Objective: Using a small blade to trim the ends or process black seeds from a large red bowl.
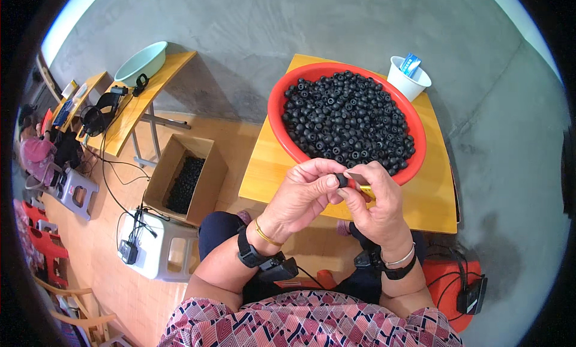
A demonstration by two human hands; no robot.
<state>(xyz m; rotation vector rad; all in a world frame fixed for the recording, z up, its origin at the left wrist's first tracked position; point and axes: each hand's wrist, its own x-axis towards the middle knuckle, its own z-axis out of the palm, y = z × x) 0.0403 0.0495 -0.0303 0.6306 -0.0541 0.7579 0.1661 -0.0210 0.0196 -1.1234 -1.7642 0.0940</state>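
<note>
In front of me, my left hand (309,191) pinches a small black round part (341,180) between thumb and fingertips. Close against it, my right hand (379,200) is closed on a small flat tool (367,191) with a yellow end and a grey blade-like strip; the fingers hide much of it. A bit of red shows between the two hands, but I cannot make out what it belongs to. Just beyond my hands stands a red basin (278,116), heaped with black rounded parts (348,116), several of which show a hole.
The basin stands on a yellow wooden table (264,167), beside a white tub (402,83) holding a blue-and-white packet (410,64). To the left are a cardboard box (214,179) of black parts, a white stool (147,251) with cables, and another table (174,64). Another person (45,149) sits far left.
</note>
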